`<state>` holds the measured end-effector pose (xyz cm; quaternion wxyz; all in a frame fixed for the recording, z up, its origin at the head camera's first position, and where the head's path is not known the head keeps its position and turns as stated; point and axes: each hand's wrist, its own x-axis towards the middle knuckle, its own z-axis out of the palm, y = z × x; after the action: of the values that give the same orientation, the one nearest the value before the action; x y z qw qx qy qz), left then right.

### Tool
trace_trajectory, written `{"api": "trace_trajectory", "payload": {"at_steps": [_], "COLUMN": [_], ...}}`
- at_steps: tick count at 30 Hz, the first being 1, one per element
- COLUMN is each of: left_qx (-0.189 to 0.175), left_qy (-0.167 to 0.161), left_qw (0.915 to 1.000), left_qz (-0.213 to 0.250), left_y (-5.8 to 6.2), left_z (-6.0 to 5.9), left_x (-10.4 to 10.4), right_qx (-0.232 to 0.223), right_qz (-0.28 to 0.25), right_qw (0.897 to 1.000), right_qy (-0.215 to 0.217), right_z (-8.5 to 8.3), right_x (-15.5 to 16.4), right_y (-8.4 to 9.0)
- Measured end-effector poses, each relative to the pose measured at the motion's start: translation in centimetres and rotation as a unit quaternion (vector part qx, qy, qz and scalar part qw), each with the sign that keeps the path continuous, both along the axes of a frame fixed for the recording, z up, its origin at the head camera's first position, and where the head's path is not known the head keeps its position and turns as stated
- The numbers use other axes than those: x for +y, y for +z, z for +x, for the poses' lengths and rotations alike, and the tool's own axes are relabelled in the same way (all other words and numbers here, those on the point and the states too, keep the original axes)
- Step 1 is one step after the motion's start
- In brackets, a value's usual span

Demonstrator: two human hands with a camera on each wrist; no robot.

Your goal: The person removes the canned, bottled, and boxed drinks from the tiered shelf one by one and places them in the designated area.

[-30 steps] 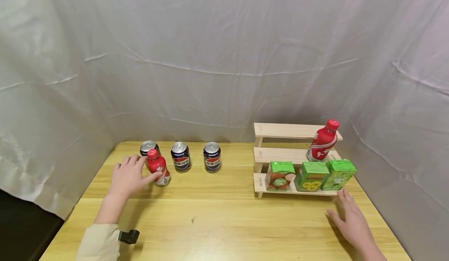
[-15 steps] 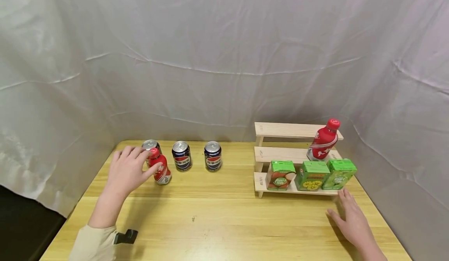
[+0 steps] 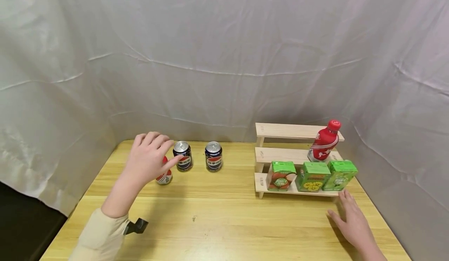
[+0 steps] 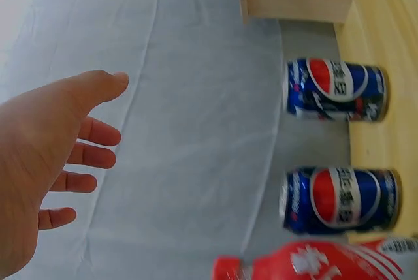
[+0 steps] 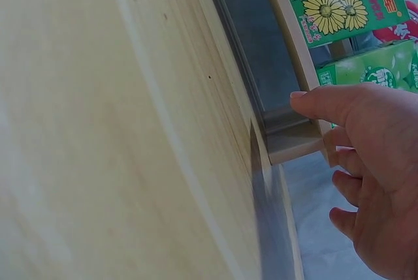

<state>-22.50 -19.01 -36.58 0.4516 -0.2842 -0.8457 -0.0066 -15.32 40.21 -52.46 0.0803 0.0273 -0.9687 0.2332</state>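
Note:
My left hand (image 3: pixel 149 157) hovers over the left of the table, fingers spread and holding nothing. Partly hidden behind it stands a red bottle (image 3: pixel 164 177) on the tabletop. In the left wrist view the bottle (image 4: pixel 323 264) lies apart from the fingers. Just right of the hand are two blue Pepsi cans, a nearer can (image 3: pixel 183 162) and a farther can (image 3: pixel 214 162). My right hand (image 3: pixel 354 222) lies by the front right corner of the wooden tiered shelf (image 3: pixel 280 155), fingertips close to its lowest board; whether they touch is unclear.
On the lowest step sit a drink carton with a red-brown front (image 3: pixel 281 177), a flower-print carton (image 3: pixel 313 177) and a light green carton (image 3: pixel 340 175). A second red bottle (image 3: pixel 323 144) stands on the middle step. Grey curtain (image 3: pixel 224 58) surrounds the table (image 3: pixel 228 222).
My left hand has come away from the red bottle, lifting and shifting right above it. It now covers the bottle's cap and the leftmost can. The right hand stays put.

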Motion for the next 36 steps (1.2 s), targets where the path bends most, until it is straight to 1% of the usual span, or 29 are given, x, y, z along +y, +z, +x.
{"api": "trace_trajectory", "payload": {"at_steps": [4,8,10,18,25,29,31,36], "left_qx": [0.005,-0.002,0.002,0.019,0.021,0.006,-0.011,-0.051], "left_qy": [-0.008,-0.019,-0.029,-0.065,-0.094,-0.104,-0.107,-0.109], "left_qw": [0.9996,0.9983,0.9975,0.9949,0.992,0.9912,0.9909,0.9896], "left_qz": [-0.027,-0.056,-0.065,-0.075,-0.082,-0.081,-0.081,-0.079], "left_y": [0.9,1.5,1.6,1.9,1.8,1.5,1.3,0.8], "left_z": [-0.4,-0.9,-1.2,-2.3,-3.3,-3.9,-4.1,-4.7], "left_x": [1.6,3.2,4.0,7.8,10.9,12.5,13.2,15.0], "right_qx": [-0.003,-0.003,-0.004,-0.007,0.014,0.027,0.033,0.032], "right_qz": [0.003,0.005,0.006,0.005,0.023,0.039,0.047,0.062], "right_qw": [1.0,1.0,1.0,1.0,1.0,0.999,0.998,0.998], "right_qy": [0.0,-0.001,-0.002,0.001,0.005,0.006,0.005,0.001], "right_z": [0.0,0.0,0.1,0.0,-0.1,-0.2,-0.3,-0.2], "right_x": [0.1,0.1,0.1,-0.1,-0.1,0.0,0.0,0.1], "right_y": [0.1,0.0,0.0,0.0,0.1,0.1,0.1,0.3]}}
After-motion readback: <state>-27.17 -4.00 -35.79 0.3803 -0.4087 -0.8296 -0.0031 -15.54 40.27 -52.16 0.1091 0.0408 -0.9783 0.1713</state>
